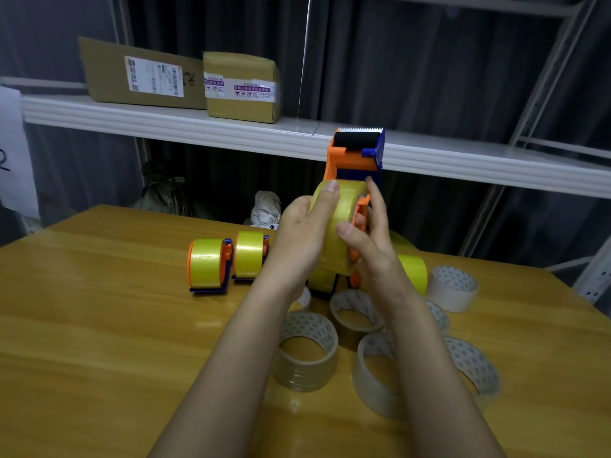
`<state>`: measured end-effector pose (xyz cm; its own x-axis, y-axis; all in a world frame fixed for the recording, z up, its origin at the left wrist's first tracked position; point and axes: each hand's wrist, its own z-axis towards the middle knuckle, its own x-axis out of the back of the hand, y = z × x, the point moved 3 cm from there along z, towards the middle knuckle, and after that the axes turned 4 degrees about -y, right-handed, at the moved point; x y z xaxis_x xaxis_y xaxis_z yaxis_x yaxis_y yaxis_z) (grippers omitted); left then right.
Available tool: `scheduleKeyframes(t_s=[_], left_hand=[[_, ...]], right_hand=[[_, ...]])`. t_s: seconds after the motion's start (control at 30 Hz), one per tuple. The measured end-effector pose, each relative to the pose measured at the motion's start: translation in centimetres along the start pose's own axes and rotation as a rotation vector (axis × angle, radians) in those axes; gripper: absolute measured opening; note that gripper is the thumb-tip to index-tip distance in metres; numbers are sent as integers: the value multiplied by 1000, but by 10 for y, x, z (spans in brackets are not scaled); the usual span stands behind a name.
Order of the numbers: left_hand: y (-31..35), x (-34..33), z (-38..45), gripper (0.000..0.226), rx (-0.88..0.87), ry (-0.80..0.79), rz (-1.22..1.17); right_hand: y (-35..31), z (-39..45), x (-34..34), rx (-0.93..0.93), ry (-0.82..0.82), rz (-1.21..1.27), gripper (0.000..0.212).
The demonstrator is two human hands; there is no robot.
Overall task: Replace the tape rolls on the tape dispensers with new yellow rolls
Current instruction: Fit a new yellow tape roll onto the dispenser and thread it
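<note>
Both hands hold an orange and blue dispenser (355,157) up above the wooden table (99,325), its toothed blade and black roller pointing up and away. A yellow roll (337,223) sits on the dispenser's hub. The left hand (302,236) is wrapped around the roll's left side, thumb lying over the top of the tape. The right hand (367,239) is closed on the right side, thumb pressed on the roll's face and fingers reaching up along the orange side plate. On the table to the left stand two more dispensers (208,266) (249,256), side by side and nearly touching, each already loaded with yellow tape. Another yellow roll (413,272) lies on the table just right of the right wrist, partly hidden. Nearer the camera, several clear rolls (305,350) with patterned cores lie scattered under and around the forearms. Behind the table, two cardboard boxes (238,85) rest on a white shelf (165,123).
</note>
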<state>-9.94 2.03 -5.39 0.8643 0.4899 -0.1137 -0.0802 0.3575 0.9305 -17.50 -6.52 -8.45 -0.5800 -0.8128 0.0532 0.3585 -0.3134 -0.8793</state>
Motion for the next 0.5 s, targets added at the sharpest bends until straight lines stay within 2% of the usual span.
scheduleKeyframes(t_s=[0.1, 0.27, 0.33, 0.4, 0.5], left_hand=[[0, 0, 0, 40, 27, -30, 13], [0, 0, 0, 33, 44, -9, 118], [1, 1, -1, 30, 48, -19, 127], [1, 1, -1, 23, 35, -26, 125], [-3, 2, -4, 42, 63, -54, 140]], right_hand=[[-3, -2, 1, -16, 5, -20, 95], [-1, -1, 0, -31, 83, -52, 51], [-1, -1, -1, -39, 95, -45, 48], [0, 0, -2, -79, 115, -54, 56], [5, 1, -4, -203, 139, -85, 99]])
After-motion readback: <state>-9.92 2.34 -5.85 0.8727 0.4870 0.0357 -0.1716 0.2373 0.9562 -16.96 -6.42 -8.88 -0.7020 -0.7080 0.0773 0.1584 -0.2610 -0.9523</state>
